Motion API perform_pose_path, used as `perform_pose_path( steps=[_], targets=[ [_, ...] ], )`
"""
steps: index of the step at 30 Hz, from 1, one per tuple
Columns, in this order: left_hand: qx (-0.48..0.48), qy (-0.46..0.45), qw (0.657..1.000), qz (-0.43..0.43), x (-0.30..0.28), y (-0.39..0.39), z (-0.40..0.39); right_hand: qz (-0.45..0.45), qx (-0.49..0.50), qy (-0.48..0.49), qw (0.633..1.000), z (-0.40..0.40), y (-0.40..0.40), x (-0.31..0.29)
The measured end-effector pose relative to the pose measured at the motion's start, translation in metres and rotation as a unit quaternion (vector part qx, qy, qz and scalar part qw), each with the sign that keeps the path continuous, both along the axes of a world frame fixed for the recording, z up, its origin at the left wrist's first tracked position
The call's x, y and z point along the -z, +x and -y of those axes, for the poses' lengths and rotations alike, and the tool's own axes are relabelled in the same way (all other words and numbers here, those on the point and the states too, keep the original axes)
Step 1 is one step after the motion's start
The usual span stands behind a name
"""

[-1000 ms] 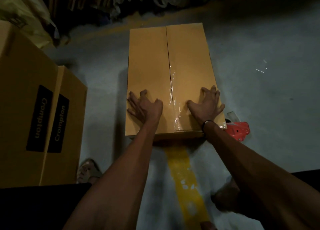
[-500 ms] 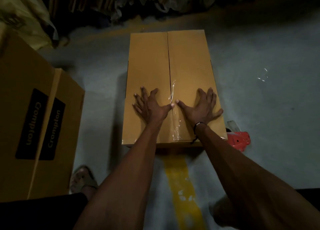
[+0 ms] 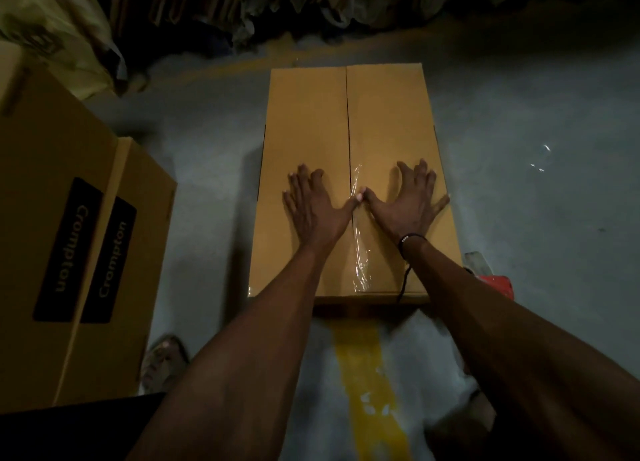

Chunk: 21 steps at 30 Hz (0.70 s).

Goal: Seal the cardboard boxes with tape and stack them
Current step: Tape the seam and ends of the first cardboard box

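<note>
Both hands flat on the box [image 3: 308, 121], left [image 3: 313, 206] and right [image 3: 408, 204] spread, thumbs meeting on the tape [image 3: 358, 249]

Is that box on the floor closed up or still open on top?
Closed: the box's two top flaps lie flat, meeting at the centre seam, with clear tape over only its near part.

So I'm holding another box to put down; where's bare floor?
Bare floor lies right of the taped box, beyond the red tape dispenser. A narrower strip separates it from the Crompton boxes. The far wall is cluttered.
</note>
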<state>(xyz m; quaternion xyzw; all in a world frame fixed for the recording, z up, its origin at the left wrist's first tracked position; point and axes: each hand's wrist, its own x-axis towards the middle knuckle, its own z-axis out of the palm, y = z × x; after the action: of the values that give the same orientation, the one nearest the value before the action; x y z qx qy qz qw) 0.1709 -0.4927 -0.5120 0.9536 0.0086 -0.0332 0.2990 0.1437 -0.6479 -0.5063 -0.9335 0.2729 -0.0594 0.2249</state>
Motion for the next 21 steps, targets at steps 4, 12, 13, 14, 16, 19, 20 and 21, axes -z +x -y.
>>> perform_pose_path(
  steps=[4,12,13,14,16,19,20,21],
  targets=[
    [-0.004,-0.011,1.0,0.02,0.011,0.002,-0.004,-0.011,-0.007,-0.027,1.0,0.001,-0.005,0.013],
    [-0.048,-0.002,0.997,0.059,0.005,0.011,0.003,-0.015,0.009,-0.014,1.0,-0.001,0.0,0.012],
    [-0.049,0.02,0.997,0.065,0.005,0.012,0.007,-0.014,0.013,-0.022,1.0,-0.002,0.001,0.012],
    [-0.049,0.037,0.996,0.068,0.005,0.012,0.01,-0.012,0.017,-0.03,0.999,-0.003,0.002,0.013],
    [-0.048,0.043,0.996,0.064,0.006,0.011,0.013,-0.016,0.018,-0.042,0.999,-0.003,0.002,0.014],
    [-0.023,0.024,0.999,0.04,0.008,0.008,0.009,-0.03,0.011,-0.04,0.999,0.0,0.003,0.014],
    [-0.017,0.019,0.999,0.035,0.008,0.007,0.007,-0.034,0.007,-0.034,0.999,0.0,0.003,0.013],
    [-0.014,0.015,0.999,0.033,0.008,0.007,0.005,-0.038,0.004,-0.032,0.999,0.0,0.003,0.013]
  ],
)
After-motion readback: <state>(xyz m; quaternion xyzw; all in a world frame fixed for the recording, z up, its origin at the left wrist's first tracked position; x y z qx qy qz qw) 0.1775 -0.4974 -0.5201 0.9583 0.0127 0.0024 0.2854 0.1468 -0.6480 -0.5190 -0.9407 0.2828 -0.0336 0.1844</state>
